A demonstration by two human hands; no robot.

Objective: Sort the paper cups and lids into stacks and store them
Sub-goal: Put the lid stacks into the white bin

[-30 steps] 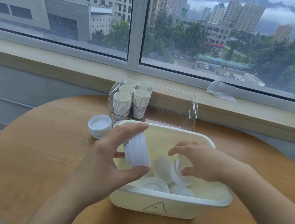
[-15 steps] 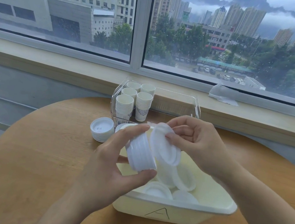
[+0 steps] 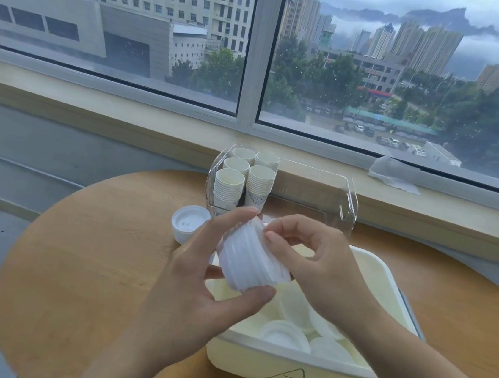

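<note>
Hands [image 3: 200, 279] and [image 3: 311, 264] clasp light, slippery lids [image 3: 249, 260] above tub [image 3: 298, 377]; rims look the surest hold.

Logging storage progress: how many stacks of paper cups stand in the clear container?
5 cup stacks in the clear container, left end: near left, near right, middle left, far left, far right. None seems hidden.
</note>
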